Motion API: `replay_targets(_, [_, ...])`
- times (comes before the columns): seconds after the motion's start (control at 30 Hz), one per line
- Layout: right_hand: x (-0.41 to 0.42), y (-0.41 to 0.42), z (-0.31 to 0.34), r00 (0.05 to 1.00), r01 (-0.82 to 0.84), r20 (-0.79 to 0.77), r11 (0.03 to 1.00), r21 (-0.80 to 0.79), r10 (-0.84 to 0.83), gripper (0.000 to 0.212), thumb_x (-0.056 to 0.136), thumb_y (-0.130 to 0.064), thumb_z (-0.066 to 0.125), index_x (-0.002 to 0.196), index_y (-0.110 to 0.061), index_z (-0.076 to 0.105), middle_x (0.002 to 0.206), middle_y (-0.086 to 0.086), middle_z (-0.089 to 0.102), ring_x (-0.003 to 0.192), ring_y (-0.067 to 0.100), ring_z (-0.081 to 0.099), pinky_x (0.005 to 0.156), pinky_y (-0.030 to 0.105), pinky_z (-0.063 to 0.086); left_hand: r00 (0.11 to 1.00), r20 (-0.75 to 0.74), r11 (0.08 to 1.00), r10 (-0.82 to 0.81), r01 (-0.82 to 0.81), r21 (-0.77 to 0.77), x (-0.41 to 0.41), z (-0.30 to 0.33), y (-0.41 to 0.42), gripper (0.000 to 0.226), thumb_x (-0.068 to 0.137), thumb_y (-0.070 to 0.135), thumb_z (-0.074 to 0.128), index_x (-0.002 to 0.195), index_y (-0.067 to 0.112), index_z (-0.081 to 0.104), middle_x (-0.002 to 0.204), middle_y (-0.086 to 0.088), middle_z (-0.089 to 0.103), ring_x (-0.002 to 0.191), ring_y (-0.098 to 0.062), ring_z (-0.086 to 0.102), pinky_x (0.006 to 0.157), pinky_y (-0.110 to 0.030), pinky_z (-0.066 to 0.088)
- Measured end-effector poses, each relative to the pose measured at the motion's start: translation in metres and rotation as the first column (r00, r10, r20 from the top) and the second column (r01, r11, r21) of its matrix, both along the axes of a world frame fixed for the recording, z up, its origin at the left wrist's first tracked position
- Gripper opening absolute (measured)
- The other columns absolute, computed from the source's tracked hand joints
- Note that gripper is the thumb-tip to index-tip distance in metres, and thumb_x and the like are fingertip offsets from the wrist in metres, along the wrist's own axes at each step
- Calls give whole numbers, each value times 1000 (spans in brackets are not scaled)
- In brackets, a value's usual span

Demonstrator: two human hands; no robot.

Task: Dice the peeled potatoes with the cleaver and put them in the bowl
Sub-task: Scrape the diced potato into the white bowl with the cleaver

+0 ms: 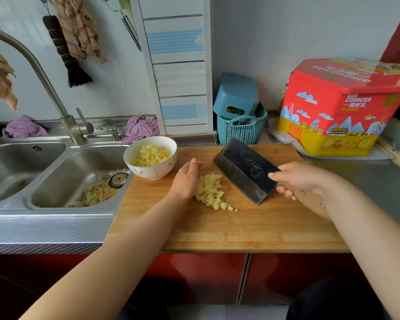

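Left hand (187,181) stood edge-on, fingers straight and together, against the pale diced potato pile (211,191) on the wooden cutting board (229,227). Right hand (303,181) gripped the dark steel cleaver (245,168), blade tilted. Round white ceramic bowl (151,158) at the board's corner held more dice.

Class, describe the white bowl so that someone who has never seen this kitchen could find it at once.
Start at the wooden cutting board that lies on the counter to the right of the steel sink. At the board's far left corner stands the white bowl, partly over the sink's edge. It is the only dish in view, and it already holds diced potato, unlike the loose pile of dice lying on the board.
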State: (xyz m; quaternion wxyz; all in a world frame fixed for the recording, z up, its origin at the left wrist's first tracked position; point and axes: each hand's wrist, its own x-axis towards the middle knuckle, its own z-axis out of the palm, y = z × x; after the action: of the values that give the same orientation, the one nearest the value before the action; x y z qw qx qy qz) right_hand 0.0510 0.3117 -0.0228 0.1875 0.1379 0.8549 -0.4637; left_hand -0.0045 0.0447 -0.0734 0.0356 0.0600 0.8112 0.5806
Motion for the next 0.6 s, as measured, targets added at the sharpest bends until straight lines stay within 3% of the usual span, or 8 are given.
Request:
replay_targets(0.1, [1, -3, -4, 999, -11, 53, 999, -31, 13, 30, 102, -31, 50, 123, -9, 49, 62, 1, 54, 49, 12, 46, 46, 25, 41, 999, -11, 999, 34, -34, 6, 10, 2, 11, 51, 105, 46, 26, 140, 17, 48, 135, 2, 53, 126, -15, 46, 107, -36, 36])
replay_targets(0.3, [9, -32, -16, 992, -86, 84, 989, -122, 97, 24, 102, -32, 50, 114, -12, 55, 63, 0, 53, 50, 11, 45, 48, 25, 40, 990, 33, 971, 138, -142, 190, 18, 5, 30, 47, 105, 44, 25, 136, 18, 49, 121, 8, 53, 118, -11, 47, 101, -30, 34])
replay_targets(0.53, [5, -55, -18, 990, -70, 98, 965, -254, 98, 24, 101, -26, 51, 116, -8, 58, 62, 1, 53, 48, 11, 45, 44, 23, 41, 993, 91, 978, 76, -92, 187, 17, 12, 33, 59, 103, 53, 22, 149, 20, 34, 148, 5, 39, 135, -13, 34, 110, -33, 28])
replay_targets(0.6, [3, -56, -18, 988, -51, 124, 952, -302, 92, 24, 102, -25, 50, 118, -9, 56, 61, 1, 52, 48, 10, 44, 44, 22, 40, 995, 96, 990, 35, -47, 132, 14, 18, 29, 60, 102, 55, 21, 148, 20, 38, 151, 2, 38, 139, -17, 33, 110, -36, 28])
